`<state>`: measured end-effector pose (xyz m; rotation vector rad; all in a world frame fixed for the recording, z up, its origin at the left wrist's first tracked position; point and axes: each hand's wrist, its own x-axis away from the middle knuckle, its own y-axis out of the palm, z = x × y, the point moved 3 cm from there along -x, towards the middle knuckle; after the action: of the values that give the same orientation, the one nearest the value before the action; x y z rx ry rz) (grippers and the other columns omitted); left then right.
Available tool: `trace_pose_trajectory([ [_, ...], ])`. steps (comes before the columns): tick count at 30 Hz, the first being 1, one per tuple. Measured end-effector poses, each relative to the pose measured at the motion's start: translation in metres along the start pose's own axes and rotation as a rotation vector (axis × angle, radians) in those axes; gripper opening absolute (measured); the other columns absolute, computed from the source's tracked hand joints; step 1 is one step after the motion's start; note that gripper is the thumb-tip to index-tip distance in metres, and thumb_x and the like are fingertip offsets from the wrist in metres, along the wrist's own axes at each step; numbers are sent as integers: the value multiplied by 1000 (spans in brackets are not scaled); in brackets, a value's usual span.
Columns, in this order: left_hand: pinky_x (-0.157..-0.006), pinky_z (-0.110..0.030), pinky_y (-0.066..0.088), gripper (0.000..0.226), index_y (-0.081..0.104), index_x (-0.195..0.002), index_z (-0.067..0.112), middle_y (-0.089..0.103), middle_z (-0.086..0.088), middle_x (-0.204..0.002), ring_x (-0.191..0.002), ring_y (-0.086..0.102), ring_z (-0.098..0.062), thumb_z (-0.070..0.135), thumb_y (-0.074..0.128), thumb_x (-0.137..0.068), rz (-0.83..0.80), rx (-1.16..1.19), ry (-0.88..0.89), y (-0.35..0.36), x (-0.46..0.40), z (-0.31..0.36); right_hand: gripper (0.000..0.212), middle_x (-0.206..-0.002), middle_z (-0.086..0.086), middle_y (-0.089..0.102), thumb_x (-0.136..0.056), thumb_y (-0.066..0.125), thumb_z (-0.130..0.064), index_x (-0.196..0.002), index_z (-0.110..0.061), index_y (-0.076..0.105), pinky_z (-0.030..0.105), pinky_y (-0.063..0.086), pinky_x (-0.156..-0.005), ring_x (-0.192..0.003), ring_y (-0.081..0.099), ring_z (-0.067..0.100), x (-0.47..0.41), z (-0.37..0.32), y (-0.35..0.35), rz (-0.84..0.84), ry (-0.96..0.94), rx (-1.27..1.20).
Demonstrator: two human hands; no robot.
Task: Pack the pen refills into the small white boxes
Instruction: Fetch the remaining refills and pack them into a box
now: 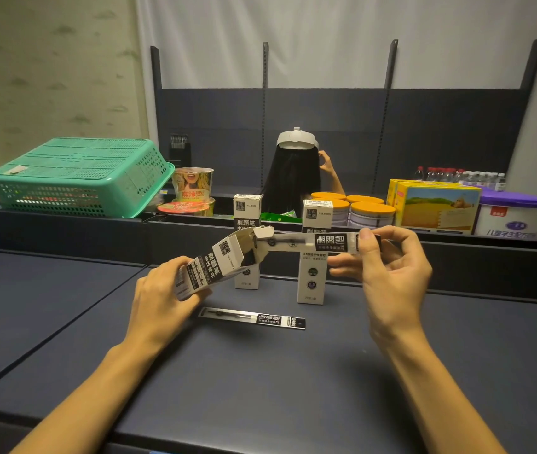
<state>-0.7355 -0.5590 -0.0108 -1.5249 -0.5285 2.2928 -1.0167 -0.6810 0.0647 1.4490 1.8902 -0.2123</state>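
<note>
— Pen refill (313, 241) in its sleeve: pinched at the right end by the right hand (388, 273), left tip at the open mouth of a small white box (214, 267).

— And that box?

— Tilted, flap up, gripped round its lower end by the left hand (159, 306), fingers curled about it.

— Anything else on the dark table (260, 388)?

— Second refill (254, 318) lying flat, near, between the hands. Two more white boxes (314, 253) standing upright just beyond. Far left, green basket (77, 178) upside down.
</note>
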Motion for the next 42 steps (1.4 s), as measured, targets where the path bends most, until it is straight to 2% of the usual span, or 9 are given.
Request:
trace_pose_trajectory([
  [19, -77, -47, 48, 53, 58, -112, 21, 65, 0, -101, -89, 59, -25, 29, 85, -68, 40, -64, -21, -1, 0, 2, 10, -87, 22, 66, -95, 56, -11, -90, -19, 52, 37, 59, -51, -61, 71, 28, 2, -2, 0, -20, -3, -6],
  [25, -77, -41, 41, 52, 59, -114, 19, 66, -2, -101, -89, 59, -27, 32, 83, -70, 69, -129, -62, 0, 0, 2, 9, -82, 14, 67, -95, 56, -11, -90, -18, 53, 38, 59, -52, -60, 71, 28, 3, -4, 2, -31, 7, -17],
  [32, -77, -40, 38, 50, 60, -114, 19, 66, -2, -102, -92, 58, -28, 30, 83, -70, 75, -148, -68, -2, 0, 3, 8, -82, 21, 66, -94, 56, -12, -89, -17, 53, 41, 59, -53, -60, 71, 30, 4, -6, 2, -32, 14, -58],
  [39, -79, -39, 39, 54, 60, -116, 19, 66, 0, -106, -94, 58, -27, 29, 84, -69, 43, -116, -23, 1, 0, 7, 8, -82, 16, 67, -94, 56, -12, -90, -17, 53, 32, 58, -51, -59, 71, 27, 4, -5, 4, -58, 22, -65],
  [42, -78, -37, 38, 55, 59, -116, 19, 66, 0, -106, -93, 58, -26, 28, 84, -69, 42, -99, 1, 1, 0, 10, 6, -84, 17, 67, -94, 56, -12, -91, -16, 53, 32, 58, -51, -59, 71, 27, 4, -2, 5, -74, 31, -61],
])
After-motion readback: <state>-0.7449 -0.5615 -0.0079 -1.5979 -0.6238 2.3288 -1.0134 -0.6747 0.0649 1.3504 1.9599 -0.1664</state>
